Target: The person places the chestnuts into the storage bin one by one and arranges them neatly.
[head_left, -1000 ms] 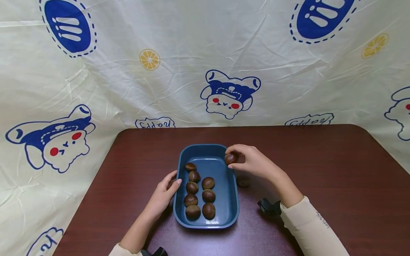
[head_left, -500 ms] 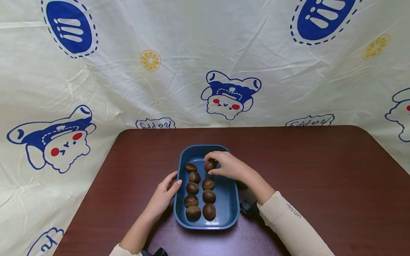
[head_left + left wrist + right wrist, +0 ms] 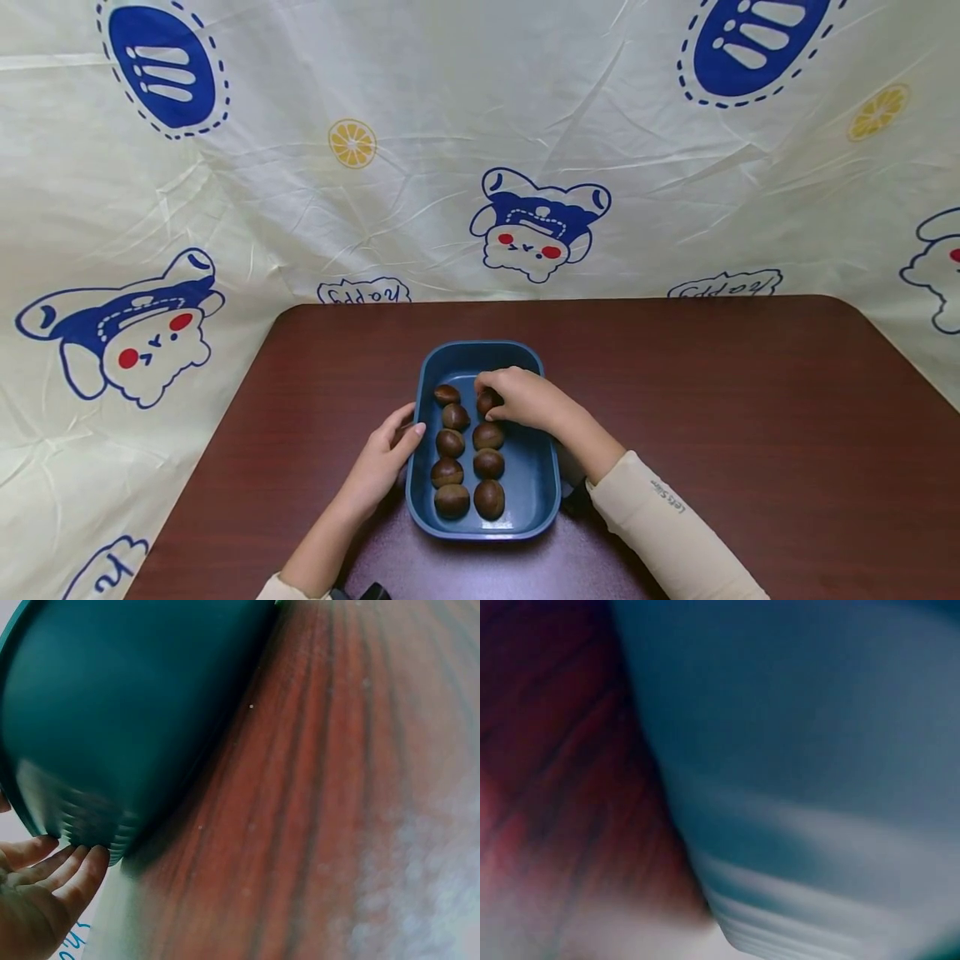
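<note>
A blue tray (image 3: 525,500) stands on the table with chestnuts in two columns. The left column (image 3: 449,443) has several; a shorter right column (image 3: 488,464) lies beside it. My right hand (image 3: 525,398) reaches over the tray's right side and pinches a chestnut (image 3: 488,402) at the far end of the right column; fingers partly cover it. My left hand (image 3: 386,454) holds the tray's left side, thumb at the rim. In the left wrist view its fingertips (image 3: 94,855) lie on the tray's outer wall (image 3: 120,697). The right wrist view shows only the blurred tray wall (image 3: 795,750) and tabletop.
The dark brown table (image 3: 712,375) runs out on both sides of the tray. Behind it hangs a white printed cloth (image 3: 420,217). My right forearm crosses the tray's right rim and hides the tabletop beneath it.
My right hand has carried the chestnut leftward from the tray's right rim, then lowered it near the right column. A chestnut beside the tray is now hidden behind my forearm. My left hand stays put.
</note>
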The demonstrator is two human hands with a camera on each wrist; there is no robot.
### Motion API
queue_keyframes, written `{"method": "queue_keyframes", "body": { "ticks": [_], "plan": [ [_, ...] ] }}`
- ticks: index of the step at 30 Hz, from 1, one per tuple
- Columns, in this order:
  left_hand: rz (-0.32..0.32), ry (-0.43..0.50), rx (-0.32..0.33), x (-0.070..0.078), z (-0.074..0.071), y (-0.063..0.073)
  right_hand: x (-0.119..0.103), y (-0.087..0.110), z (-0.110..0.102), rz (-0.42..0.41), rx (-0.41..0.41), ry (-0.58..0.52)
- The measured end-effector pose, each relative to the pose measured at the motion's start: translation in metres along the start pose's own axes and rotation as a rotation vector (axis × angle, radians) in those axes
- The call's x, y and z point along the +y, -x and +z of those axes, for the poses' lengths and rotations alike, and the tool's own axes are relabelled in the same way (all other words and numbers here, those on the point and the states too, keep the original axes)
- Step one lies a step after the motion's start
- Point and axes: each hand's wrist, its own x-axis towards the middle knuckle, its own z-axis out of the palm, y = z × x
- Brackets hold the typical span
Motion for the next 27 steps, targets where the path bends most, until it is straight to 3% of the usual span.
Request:
{"method": "queue_keyframes", "body": {
  "ticks": [10,27],
  "plan": [
    [0.005,-0.007,-0.009,-0.0009,-0.0007,-0.0002,-0.0021,-0.0005,0.0012,-0.003,-0.042,0.061],
    [-0.009,0.026,-0.003,0.0014,0.0001,0.0,-0.0004,0.0028,-0.0014,-0.046,-0.011,-0.007]
  ]
}}
